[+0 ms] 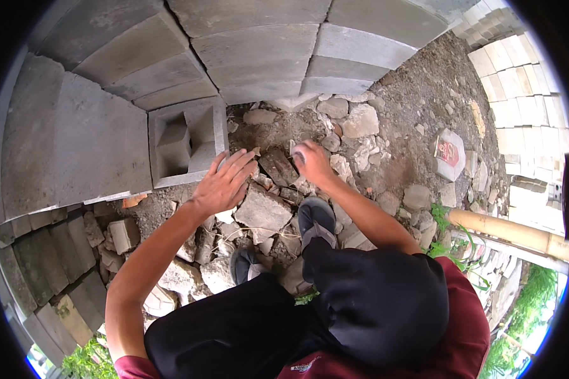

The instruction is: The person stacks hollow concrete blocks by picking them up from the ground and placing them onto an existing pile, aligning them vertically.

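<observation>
a wall of large grey concrete blocks [253, 57] takes up the top and left of the view, rising from an outdoor patch of bare brown earth [417, 120]. the ground is uneven, dusty and strewn with broken rubble [189, 275]. the person's black trousers [379, 303] and maroon shirt [466, 303] fill the lower middle. pale blocks [518, 95] stand stacked in bright light along the right, and weathered slabs [41, 271] are piled at the lower left. a yellowish pole [512, 228] lies near green plants at the right. one hollow block [202, 126] stands at the wall's foot with its openings showing. two dark grey shoes [316, 221] are planted among the stones.

the left hand [224, 183] is spread, palm down, fingers extended and gripping nothing, near that block's corner. the right hand [315, 165] is partly curled; whether it has hold of anything cannot be told. a dark brown stone [278, 167] lies in the rubble between them.

a pale angular object [449, 155] on the earth bears a red printed label [447, 151], and the shirt has a small lettered patch [302, 366].
</observation>
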Demonstrator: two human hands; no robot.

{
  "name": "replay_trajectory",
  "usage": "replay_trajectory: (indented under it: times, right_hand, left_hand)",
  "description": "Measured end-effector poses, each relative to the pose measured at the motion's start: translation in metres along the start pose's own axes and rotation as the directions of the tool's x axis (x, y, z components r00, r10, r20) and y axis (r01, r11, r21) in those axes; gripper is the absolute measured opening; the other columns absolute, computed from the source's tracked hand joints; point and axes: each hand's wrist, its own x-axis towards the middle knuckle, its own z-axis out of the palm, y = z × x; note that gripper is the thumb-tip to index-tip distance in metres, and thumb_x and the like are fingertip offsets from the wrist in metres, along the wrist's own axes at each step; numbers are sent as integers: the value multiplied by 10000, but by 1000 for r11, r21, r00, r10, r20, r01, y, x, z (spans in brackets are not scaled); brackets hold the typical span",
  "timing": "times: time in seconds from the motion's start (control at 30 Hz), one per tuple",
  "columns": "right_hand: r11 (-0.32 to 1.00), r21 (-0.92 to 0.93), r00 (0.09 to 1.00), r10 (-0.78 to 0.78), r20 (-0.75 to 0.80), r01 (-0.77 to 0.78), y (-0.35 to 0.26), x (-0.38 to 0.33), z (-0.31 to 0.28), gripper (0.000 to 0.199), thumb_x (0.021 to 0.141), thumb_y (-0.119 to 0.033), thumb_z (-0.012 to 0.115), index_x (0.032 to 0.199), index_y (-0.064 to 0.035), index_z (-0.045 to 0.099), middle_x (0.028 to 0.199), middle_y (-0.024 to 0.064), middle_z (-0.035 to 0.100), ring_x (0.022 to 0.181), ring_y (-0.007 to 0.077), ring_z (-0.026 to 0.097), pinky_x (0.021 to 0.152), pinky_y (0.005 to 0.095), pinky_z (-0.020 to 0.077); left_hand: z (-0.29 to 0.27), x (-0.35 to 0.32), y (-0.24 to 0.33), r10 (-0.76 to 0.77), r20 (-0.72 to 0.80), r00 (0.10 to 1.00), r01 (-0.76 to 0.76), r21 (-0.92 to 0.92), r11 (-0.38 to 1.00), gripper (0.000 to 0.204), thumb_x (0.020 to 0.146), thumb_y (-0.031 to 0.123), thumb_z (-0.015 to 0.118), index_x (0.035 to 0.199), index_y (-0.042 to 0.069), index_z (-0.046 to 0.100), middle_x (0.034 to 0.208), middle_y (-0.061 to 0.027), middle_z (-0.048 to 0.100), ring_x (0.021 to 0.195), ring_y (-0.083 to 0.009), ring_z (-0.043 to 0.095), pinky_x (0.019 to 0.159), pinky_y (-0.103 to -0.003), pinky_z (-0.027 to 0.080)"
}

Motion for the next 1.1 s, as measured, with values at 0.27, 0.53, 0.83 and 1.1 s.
replay_trajectory:
  times: [0.27, 0.53, 0.83, 1.1]
  right_hand:
    - [948, -11, 898, 304, 318, -318, 54, -11, -46, 210, 864, -121, 613, 1044, -17, 645, 1046, 200, 629, 982, 398, 602, 853, 464, 504]
    - [949, 307, 971, -140, 194, 76, -17, -5, -14, 178, 897, -170, 612, 1000, -34, 664, 976, 161, 659, 890, 383, 633, 794, 450, 512]
    - [920, 309, 824, -361, 436, 240, -102, 12, 59, 260, 922, -161, 560, 1134, -23, 618, 1095, 182, 643, 974, 351, 643, 826, 444, 531]
    - [798, 264, 694, -602, 395, 542, -154, -2, 100, 423, 863, -89, 526, 1248, 87, 534, 1287, 217, 534, 1223, 342, 490, 1064, 441, 379]
  left_hand:
    - [18, 18, -15, -58, -4, 998, 58, -19, 998, 532, 903, 267, 565, 1363, 24, 454, 1464, -127, 377, 1410, -287, 291, 1176, -490, 198]
    - [12, -8, -21, -141, 16, 990, 141, -39, 989, 537, 916, 262, 543, 1387, 35, 422, 1472, -132, 372, 1425, -279, 276, 1200, -465, 161]
    - [-5, -94, -28, -396, 65, 916, 386, 122, 914, 721, 904, 243, 584, 1500, 54, 225, 1559, -126, 251, 1454, -274, 223, 1209, -451, 141]
    - [-8, -109, -14, -484, 67, 873, 481, 57, 875, 761, 881, 190, 565, 1518, 47, 173, 1582, -134, 207, 1471, -288, 183, 1216, -453, 114]
